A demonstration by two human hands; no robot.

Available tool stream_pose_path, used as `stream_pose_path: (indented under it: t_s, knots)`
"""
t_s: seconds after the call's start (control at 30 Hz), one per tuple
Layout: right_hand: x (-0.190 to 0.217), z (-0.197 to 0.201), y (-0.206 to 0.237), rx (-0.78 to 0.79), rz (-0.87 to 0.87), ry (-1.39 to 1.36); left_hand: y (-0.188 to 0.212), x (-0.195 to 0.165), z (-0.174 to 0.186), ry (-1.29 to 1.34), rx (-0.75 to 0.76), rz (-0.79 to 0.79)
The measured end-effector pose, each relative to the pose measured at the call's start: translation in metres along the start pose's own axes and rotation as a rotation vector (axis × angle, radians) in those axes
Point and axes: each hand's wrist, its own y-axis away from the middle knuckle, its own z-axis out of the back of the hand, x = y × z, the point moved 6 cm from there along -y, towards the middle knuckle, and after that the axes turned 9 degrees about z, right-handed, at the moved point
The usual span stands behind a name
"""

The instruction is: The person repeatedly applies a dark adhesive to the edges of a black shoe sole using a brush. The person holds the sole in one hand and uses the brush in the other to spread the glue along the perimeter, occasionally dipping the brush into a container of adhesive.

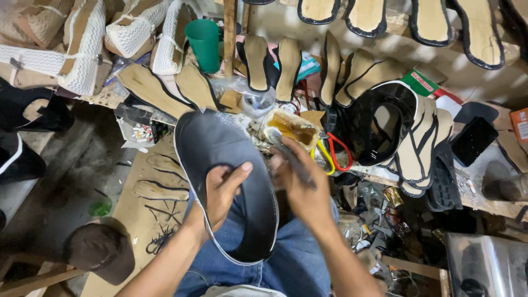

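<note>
Shoe sole (pixel 228 181) runs lengthwise away from us across our lap, left hand (pixel 220 192) fingers clamped round its middle, right hand (pixel 300 187) pinching a brush (pixel 289 157) just right of it.

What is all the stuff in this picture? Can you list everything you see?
dark shoe sole: one, dark grey with pale edge, on the lap
brush: one, dark handle, tip at the glue pot
glue pot: one, yellowish, centre of bench
green cup: one, top left
tan insoles: many, black-edged, across bench and wall
white mesh uppers: several, top left
scissors: red and yellow handles, beside the pot
brown cap: one, bottom left
left hand: holds the sole
right hand: grips the brush
</note>
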Motion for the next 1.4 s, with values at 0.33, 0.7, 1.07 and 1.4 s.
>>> stream_pose_path:
  t_s: [0.33, 0.7, 1.07, 1.4]
  knots:
    - [-0.062, 0.029, -0.097, 0.363, 0.059, 0.903, 0.013, 0.008, 0.021, 0.012, -0.080, 0.036]
    - [-0.020, 0.044, -0.026, 0.137, -0.080, -0.084, 0.005, -0.004, 0.011, -0.203, -0.068, 0.005]
    - [0.031, 0.049, -0.019, 0.077, 0.451, 0.248, 0.004, 0.002, -0.003, -0.227, 0.066, 0.174]
    - [0.014, 0.026, 0.035, 0.335, 0.264, 0.110, 0.001, -0.036, 0.016, -0.156, -0.248, -0.010]
